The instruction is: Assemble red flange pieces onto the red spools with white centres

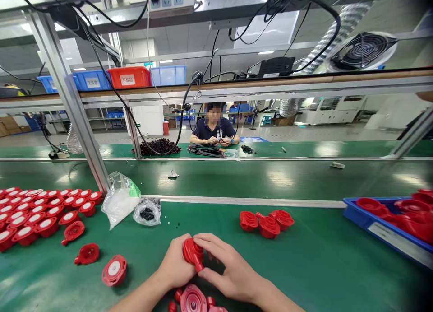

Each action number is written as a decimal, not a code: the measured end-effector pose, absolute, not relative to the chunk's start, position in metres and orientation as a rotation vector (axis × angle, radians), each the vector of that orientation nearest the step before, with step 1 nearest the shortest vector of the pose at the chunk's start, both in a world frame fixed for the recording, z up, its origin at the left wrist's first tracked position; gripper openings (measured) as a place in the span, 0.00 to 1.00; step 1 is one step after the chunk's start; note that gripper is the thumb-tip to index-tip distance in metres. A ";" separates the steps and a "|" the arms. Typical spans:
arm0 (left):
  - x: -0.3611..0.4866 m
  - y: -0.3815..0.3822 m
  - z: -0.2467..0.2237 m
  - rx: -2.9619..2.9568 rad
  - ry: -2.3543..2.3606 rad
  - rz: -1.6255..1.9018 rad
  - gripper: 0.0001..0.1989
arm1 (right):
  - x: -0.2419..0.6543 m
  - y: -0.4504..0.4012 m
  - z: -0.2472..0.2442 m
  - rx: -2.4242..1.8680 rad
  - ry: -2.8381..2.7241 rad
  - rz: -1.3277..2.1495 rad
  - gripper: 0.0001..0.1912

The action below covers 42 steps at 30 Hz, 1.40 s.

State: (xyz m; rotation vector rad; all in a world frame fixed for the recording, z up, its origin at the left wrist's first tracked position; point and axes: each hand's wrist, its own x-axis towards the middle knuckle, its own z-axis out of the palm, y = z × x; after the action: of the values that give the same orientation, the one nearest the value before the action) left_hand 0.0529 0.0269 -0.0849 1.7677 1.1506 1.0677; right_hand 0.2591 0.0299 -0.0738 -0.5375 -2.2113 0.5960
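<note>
Between my two hands, above the green table (304, 267), is a red plastic housing (193, 253) with a short spout pointing down. My left hand (176, 263) grips it from the left. The fingers and thumb of my right hand (230, 267) close on its right side and spout. Just below my hands lie more red parts (192, 299), one with a round ringed face. Three red housings (269, 226) sit beyond my right hand. To the left are a red part with a white disc (114, 269) and an open red part (87, 253).
Many red parts with white discs (25, 231) cover the far left. Clear bags (120, 203) lie near the metal post (67, 90). A blue bin (399, 239) of red parts stands at right. Another person (214, 127) sits across, beyond the metal rail (250, 201).
</note>
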 end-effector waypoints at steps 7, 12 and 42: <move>0.053 0.024 -0.081 1.746 1.138 1.056 0.09 | 0.260 0.030 -0.075 -0.548 -2.211 0.559 0.29; 0.054 0.022 -0.077 1.735 1.184 1.050 0.11 | 0.262 0.032 -0.075 -0.513 -2.229 0.521 0.29; 0.062 0.025 -0.092 1.794 1.468 1.145 0.08 | 0.230 0.031 -0.104 -0.544 -1.975 0.150 0.25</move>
State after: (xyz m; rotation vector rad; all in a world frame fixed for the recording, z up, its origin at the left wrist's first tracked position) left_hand 0.0621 0.0252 -0.0918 1.7938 1.4684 1.1447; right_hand 0.2296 0.0313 -0.1039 -0.5441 -1.9753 0.1504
